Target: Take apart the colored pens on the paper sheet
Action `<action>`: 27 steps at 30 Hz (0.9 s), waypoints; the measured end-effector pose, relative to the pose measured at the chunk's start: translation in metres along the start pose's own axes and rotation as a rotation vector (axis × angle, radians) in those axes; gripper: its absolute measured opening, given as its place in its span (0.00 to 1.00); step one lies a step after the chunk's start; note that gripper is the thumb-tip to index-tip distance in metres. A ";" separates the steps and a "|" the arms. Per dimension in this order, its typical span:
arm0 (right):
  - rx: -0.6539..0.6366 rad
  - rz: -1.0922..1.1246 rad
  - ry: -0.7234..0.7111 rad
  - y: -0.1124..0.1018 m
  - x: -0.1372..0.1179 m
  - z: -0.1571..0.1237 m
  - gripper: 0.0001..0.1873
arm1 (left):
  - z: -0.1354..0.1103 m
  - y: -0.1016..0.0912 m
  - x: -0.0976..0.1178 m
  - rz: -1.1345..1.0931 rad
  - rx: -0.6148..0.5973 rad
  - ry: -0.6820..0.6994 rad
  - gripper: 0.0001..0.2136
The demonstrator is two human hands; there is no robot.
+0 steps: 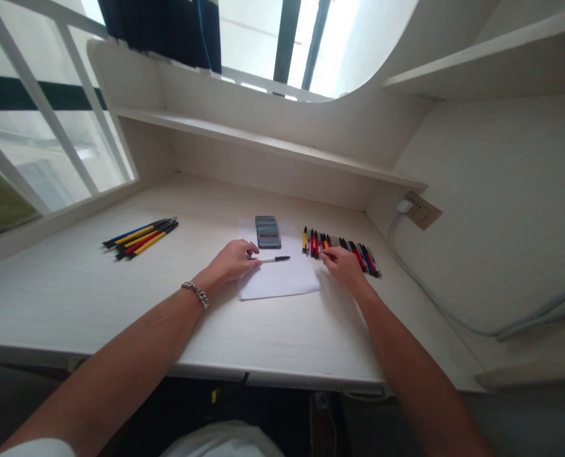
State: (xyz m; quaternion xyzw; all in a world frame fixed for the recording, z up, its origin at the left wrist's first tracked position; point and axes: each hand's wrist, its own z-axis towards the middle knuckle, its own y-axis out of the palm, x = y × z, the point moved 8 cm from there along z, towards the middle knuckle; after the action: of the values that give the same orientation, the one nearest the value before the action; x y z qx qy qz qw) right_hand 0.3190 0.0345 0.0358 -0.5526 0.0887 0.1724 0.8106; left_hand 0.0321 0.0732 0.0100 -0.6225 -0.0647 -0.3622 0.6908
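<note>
A white pen (272,259) with a black end lies level just over a sheet of white paper (282,282). My left hand (235,259), with a chain bracelet at the wrist, has its fingers closed at the pen's left end. On the right, my right hand (343,263) is at a row of several pens (315,244) in red, yellow, blue, black and grey. Its thumb and fingertips are pinched together at the near ends of the pens, and whatever is between them is hidden. Part of the row is covered by this hand.
Behind the paper sits a dark, blurred device (268,233), perhaps a phone. A bundle of several coloured pens (142,238) lies on the left of the white desk (106,304). A cable (420,289) runs from a wall socket (423,209) on the right. A shelf (273,145) spans the back.
</note>
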 end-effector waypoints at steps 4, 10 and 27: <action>-0.222 -0.074 -0.145 0.018 -0.042 0.010 0.11 | 0.001 -0.017 -0.029 -0.077 0.090 -0.130 0.15; -0.104 0.142 -0.114 0.037 -0.078 0.030 0.13 | 0.002 -0.027 -0.042 -0.091 0.146 -0.207 0.14; -0.225 -0.041 -0.107 0.078 -0.080 0.017 0.11 | 0.002 -0.018 -0.024 -0.050 0.108 -0.135 0.15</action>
State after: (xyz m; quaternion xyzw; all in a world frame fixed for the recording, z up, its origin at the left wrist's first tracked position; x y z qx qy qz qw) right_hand 0.2149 0.0619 0.0010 -0.6319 0.0140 0.1936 0.7503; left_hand 0.0046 0.0856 0.0121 -0.6057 -0.1461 -0.3325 0.7079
